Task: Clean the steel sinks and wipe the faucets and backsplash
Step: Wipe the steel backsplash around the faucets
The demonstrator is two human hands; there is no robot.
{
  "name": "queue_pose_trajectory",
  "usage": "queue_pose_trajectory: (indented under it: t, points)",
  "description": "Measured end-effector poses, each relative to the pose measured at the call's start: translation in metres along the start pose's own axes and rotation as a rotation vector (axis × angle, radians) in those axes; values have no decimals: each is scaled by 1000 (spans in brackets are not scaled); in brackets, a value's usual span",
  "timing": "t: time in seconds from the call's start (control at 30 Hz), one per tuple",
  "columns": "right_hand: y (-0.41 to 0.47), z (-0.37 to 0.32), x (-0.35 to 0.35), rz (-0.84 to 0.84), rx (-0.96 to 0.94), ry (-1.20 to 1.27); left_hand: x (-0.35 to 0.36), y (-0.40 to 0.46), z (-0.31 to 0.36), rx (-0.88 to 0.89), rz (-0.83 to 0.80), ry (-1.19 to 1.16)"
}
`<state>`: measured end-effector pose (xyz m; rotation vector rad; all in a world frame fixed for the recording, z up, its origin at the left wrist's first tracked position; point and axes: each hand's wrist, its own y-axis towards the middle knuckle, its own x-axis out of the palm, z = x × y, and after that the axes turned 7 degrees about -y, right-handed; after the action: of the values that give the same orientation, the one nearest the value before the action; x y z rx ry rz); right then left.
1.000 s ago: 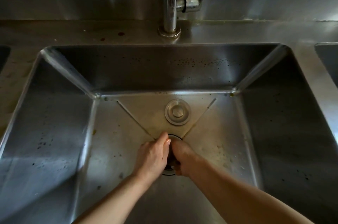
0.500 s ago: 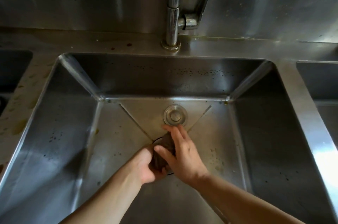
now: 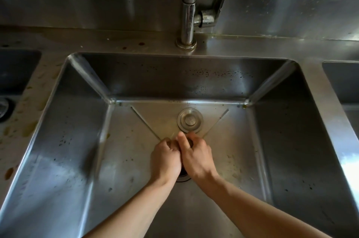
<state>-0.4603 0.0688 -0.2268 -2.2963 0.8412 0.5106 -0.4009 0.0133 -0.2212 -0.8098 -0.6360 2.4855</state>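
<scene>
Below faucet (image 3: 188, 10): spotted steel sink (image 3: 64, 140), stained counter (image 3: 23, 121).

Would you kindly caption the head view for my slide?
Both hands, left hand and right hand, work at the drain opening of a spotted steel sink.

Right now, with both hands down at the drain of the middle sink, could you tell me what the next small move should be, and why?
Probably lift the dark strainer straight up out of the drain: both the left hand and the right hand curl over it there, and the stopper already lies aside.
</scene>
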Motion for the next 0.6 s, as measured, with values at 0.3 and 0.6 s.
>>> queue_pose_trajectory:
  t: [0.3, 0.6]
  points:
    - [15, 4, 4, -447, 635, 352, 1, 10, -27, 620, 42, 248]
    - [32, 17, 22, -552, 829, 361, 2, 42, -42, 851, -35, 400]
